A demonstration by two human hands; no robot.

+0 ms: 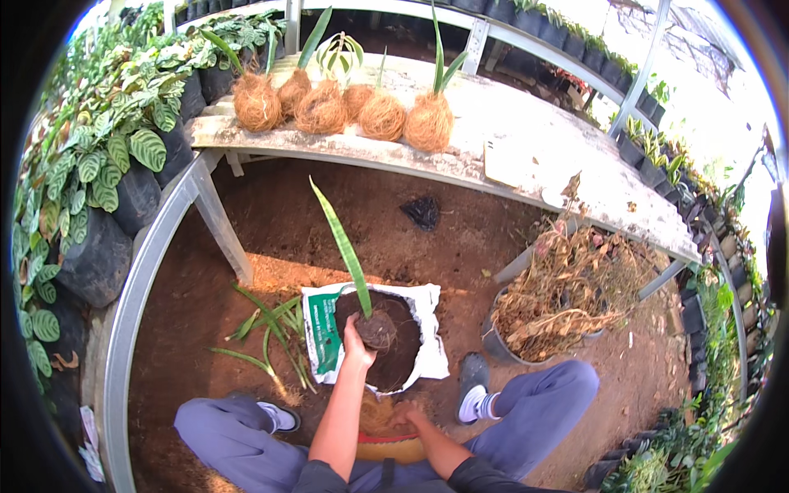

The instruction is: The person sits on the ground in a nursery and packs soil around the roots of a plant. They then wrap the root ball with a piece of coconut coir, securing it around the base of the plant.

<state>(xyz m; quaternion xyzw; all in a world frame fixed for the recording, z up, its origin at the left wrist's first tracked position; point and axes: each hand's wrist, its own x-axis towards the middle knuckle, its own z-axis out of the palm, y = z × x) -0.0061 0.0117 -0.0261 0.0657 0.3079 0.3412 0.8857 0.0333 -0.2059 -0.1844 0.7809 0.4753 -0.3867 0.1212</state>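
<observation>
My left hand (357,346) holds a ball of dark soil (378,331) from its left side. One long green snake plant leaf (343,243) rises from the ball and leans to the upper left. Under them stands an opened white and green plastic sack (434,362) with dark potting soil (390,371) inside; it bears writing. Between my legs, my right hand (407,414) touches brown coconut fibre (375,414), which lies at a red-rimmed, yellowish container (394,450). Its fingertips are too indistinct to show whether they grip the fibre.
Several fibre-wrapped root balls with plants (429,123) line the bench (524,142) ahead. Loose snake plant leaves (271,320) lie left of the sack. A tub (502,348) of dried plants stands right, a black plastic scrap (421,212) beyond. Metal bench legs (223,228) flank the floor.
</observation>
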